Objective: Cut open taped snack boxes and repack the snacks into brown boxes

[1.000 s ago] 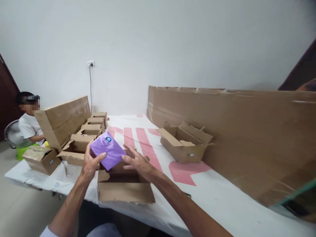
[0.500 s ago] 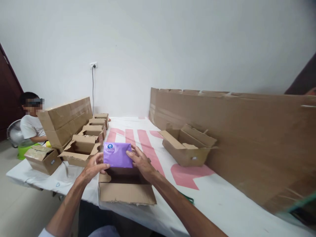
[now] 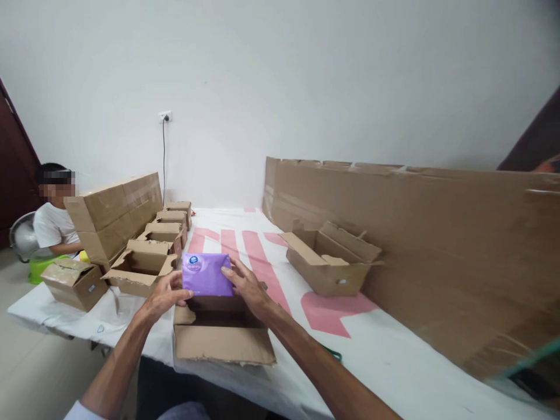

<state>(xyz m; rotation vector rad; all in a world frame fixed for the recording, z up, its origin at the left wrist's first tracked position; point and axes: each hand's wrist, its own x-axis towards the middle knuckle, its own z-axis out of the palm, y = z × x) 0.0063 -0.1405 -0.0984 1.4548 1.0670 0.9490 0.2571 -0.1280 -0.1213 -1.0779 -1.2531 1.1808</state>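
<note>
A purple soft packet [image 3: 205,274] with a blue round logo is held level between both my hands, just above an open cardboard box [image 3: 223,338] at the table's near edge. My left hand [image 3: 164,296] grips the packet's left lower corner with its thumb on the front. My right hand [image 3: 247,286] is closed on the packet's right end. The inside of the box is in shadow and its contents are hidden.
A white table cover [image 3: 394,361] with pink lettering lies underneath. A row of small open boxes [image 3: 142,265] runs back on the left beside a large closed carton [image 3: 114,213]. Another open box [image 3: 332,262] sits right of centre before a long cardboard sheet [image 3: 437,233]. A seated person [image 3: 52,219] is at far left.
The packet turned from tilted in my left hand alone to level, and came down towards the open box. My right hand, open before, closed on its right end. Little moved in the last half second.
</note>
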